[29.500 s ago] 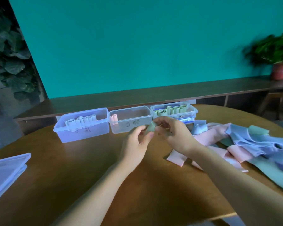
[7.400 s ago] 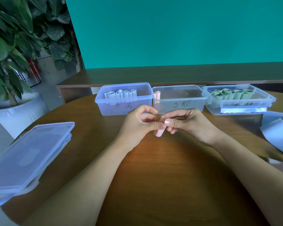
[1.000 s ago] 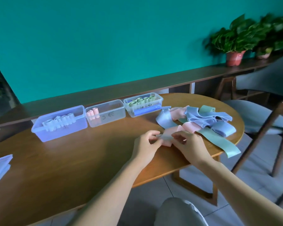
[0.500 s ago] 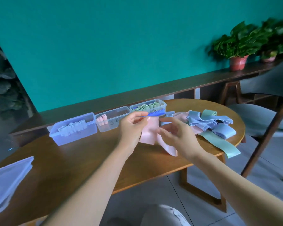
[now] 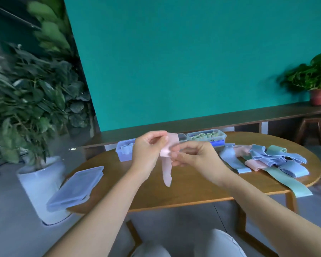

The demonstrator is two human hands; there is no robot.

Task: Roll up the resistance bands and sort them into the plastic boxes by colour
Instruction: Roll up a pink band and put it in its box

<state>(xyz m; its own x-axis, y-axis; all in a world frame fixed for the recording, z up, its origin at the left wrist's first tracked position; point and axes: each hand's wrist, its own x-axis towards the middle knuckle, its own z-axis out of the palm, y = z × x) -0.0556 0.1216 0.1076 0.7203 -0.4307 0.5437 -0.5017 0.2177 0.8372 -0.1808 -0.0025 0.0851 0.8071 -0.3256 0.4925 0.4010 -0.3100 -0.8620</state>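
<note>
A pink resistance band (image 5: 166, 167) hangs in the air above the table, its lower end dangling free. My left hand (image 5: 146, 153) pinches its upper part and my right hand (image 5: 195, 156) pinches it just beside. Behind my hands stand three plastic boxes in a row: the left box (image 5: 123, 154) with pale blue rolls, the middle box (image 5: 182, 136) mostly hidden by my hands, and the right box (image 5: 208, 136) with green rolls. A heap of loose blue, pink and green bands (image 5: 272, 160) lies on the right of the table.
The round wooden table (image 5: 189, 188) has box lids (image 5: 76, 186) stacked at its left edge. A potted plant in a white pot (image 5: 39, 184) stands on the floor to the left. One green band (image 5: 293, 188) hangs over the right table edge. My knees are below.
Both hands have lifted the pink band off the table and hold it higher, with its end hanging down. The view has swung left, bringing the lids and the big plant into sight.
</note>
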